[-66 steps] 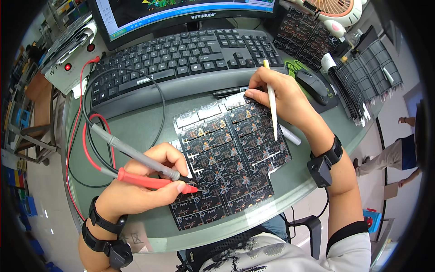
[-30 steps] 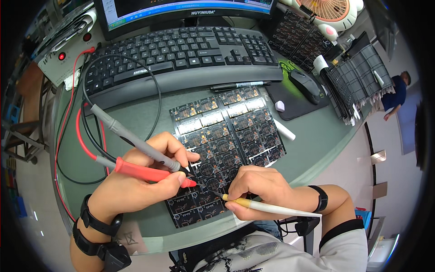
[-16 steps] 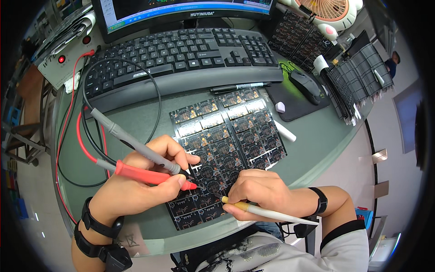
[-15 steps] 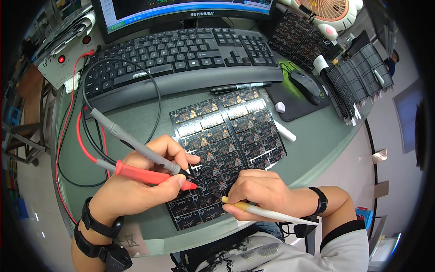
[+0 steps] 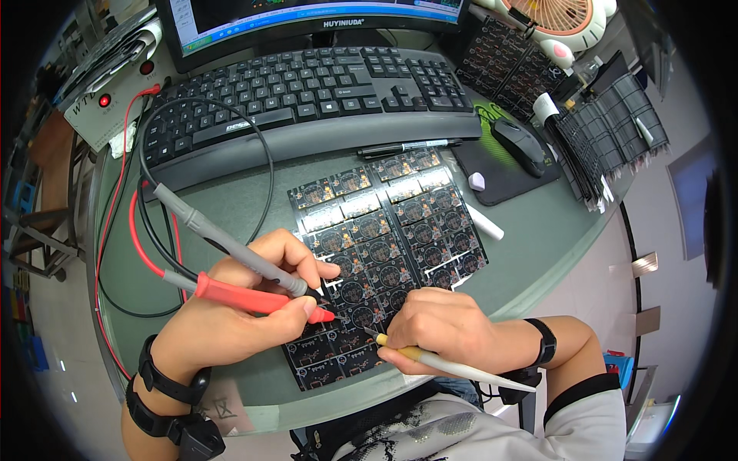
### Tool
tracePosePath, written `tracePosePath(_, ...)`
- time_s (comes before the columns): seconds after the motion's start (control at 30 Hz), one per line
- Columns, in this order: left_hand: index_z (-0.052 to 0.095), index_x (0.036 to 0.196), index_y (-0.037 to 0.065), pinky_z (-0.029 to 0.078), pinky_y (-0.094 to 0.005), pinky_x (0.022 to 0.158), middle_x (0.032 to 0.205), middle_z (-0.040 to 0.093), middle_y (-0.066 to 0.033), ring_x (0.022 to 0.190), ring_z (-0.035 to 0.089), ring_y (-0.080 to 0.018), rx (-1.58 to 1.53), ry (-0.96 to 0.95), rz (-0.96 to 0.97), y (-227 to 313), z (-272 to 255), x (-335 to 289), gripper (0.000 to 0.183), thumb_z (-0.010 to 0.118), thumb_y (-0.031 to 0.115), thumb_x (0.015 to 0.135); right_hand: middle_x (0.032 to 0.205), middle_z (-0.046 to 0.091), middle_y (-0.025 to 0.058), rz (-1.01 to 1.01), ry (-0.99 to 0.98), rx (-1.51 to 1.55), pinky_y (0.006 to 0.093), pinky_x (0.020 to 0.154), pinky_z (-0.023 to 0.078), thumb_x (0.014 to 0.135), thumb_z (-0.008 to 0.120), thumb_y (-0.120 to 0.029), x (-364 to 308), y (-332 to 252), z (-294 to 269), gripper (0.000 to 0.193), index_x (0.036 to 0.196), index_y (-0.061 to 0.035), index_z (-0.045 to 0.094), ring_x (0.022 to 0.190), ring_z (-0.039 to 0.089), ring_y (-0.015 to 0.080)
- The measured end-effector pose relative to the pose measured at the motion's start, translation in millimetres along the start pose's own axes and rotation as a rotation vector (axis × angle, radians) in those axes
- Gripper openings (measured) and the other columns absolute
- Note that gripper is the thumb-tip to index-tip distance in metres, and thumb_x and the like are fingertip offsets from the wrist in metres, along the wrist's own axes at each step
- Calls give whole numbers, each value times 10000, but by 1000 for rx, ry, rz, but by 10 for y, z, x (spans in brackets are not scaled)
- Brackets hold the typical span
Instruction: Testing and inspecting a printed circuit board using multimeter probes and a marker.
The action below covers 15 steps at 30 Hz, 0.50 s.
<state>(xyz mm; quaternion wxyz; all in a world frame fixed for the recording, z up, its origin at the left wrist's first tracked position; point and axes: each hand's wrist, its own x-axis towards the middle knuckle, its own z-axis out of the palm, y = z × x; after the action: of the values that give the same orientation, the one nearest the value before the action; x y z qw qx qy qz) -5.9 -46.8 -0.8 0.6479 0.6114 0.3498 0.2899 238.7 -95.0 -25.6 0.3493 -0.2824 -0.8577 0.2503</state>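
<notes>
Left hand (image 5: 242,319): we're pinching grey probe (image 5: 223,237) and red probe (image 5: 238,295) together!
Right hand (image 5: 446,329): we're gripping a white-and-yellow tool (image 5: 465,367).
Circuit panel (image 5: 384,252): flat on our green desk (image 5: 538,265), under both hands; we judge it light, stiff, easily scratched (edges are our safest hold).

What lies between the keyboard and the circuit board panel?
In the head view, a black pen lies between the keyboard and the circuit board panel, along the keyboard's front edge. Left of the pen, that strip shows only green tabletop.
</notes>
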Motion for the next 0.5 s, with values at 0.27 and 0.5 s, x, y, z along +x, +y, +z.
tracePosePath(0.27, 485, 921, 8, 537, -313, 852, 974, 585, -113, 1148, 562, -249, -12, -37, 5, -26, -25, 29, 156, 593, 56, 819, 786, 611, 100, 132, 95, 157, 298, 603, 509, 750, 751, -49, 31, -55, -115, 222, 849, -24, 553, 680, 620, 238)
tracePosePath(0.5, 490, 945, 27, 487, -335, 912, 1061, 600, -141, 1190, 536, -249, 3, -75, -14, -1, -57, -52, 143, 587, 68, 848, 858, 656, 92, 417, 248, -34, 288, 618, 487, 950, 515, -101, 419, 404, -1051, 111, 970, -13, 580, 724, 630, 197)
